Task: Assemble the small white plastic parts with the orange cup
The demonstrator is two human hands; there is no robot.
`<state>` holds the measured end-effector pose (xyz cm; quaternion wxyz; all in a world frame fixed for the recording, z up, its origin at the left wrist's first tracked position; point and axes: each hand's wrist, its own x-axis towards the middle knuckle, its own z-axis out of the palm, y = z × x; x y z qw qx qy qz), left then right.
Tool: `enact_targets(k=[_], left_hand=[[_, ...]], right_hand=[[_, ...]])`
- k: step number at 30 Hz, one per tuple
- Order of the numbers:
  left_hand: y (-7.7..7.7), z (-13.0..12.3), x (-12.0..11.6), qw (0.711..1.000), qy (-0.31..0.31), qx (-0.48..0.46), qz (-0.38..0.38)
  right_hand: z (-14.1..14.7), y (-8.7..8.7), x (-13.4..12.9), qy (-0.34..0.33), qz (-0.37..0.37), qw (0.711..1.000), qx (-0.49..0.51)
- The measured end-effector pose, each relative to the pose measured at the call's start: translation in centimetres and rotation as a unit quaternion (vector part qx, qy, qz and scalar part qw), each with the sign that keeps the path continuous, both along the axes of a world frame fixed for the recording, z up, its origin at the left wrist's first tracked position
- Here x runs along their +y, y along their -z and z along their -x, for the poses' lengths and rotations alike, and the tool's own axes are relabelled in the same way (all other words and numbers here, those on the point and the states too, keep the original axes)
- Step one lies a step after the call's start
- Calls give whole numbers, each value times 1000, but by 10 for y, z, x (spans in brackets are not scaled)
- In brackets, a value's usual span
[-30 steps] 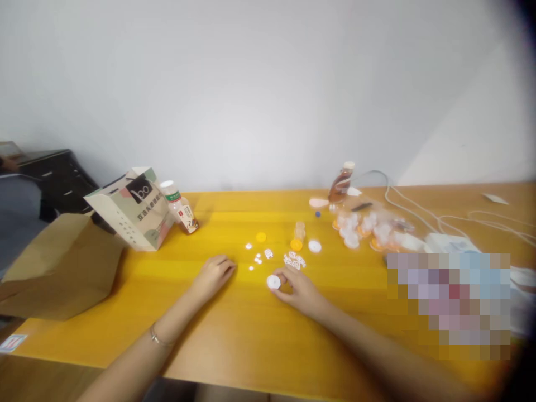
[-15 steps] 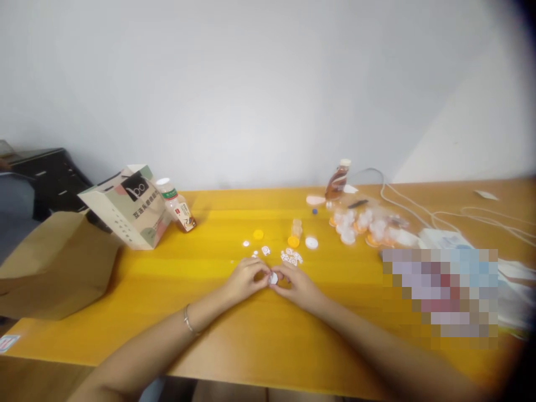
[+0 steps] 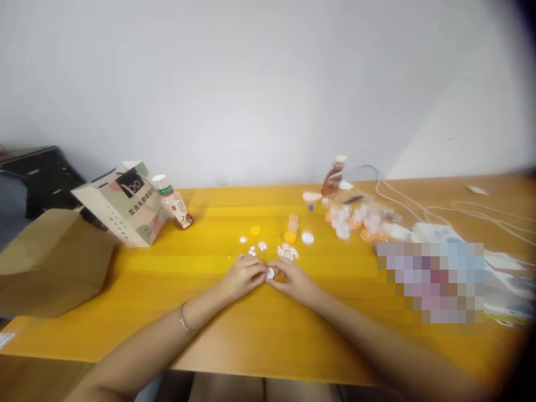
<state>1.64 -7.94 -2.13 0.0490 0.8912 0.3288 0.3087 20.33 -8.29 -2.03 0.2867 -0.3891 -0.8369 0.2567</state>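
My left hand (image 3: 243,277) and my right hand (image 3: 293,282) meet above the near middle of the table, fingertips pinched on a small white disc-like piece (image 3: 270,273). Blur and fingers hide its details. Just beyond the hands lie several flat white pieces with holes (image 3: 288,253) and another holed white piece (image 3: 262,245). Smaller white bits (image 3: 252,252) and a small white disc (image 3: 243,239) are scattered to the left. Farther back are a yellow disc (image 3: 255,230), a small clear jar with a yellow end (image 3: 292,225) and a white round lid (image 3: 307,238).
A printed carton bag (image 3: 129,209), a brown paper bag (image 3: 54,262) and a white-capped bottle (image 3: 173,204) stand left. At right are a brown bottle (image 3: 334,177), clustered clear containers with orange parts (image 3: 352,220), white cables (image 3: 397,198) and a pixelated patch.
The view has shifted slightly, so things appear a little left and higher. My left fingers have closed in more around the white piece, which shows at a different angle.
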Motion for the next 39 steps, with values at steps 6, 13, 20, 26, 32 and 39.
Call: enact_targets(k=[6, 13, 20, 26, 32, 39], left_hand=[[-2, 7, -4, 994, 40, 87, -54], [-3, 10, -7, 991, 41, 117, -54], [-1, 13, -4, 997, 58, 52, -14], [-4, 10, -4, 997, 62, 53, -13], [-6, 10, -5, 996, 68, 59, -17], [-8, 10, -5, 994, 71, 74, -26]], right_hand=[[-2, 4, 0, -15, -9, 999, 34], [-4, 6, -3, -15, -54, 998, 28], [-3, 12, -2, -2, -110, 994, 18], [-3, 13, -2, -1, -149, 989, -12], [-2, 10, -5, 2, -187, 982, -37], [-2, 11, -6, 2, -201, 979, -40]])
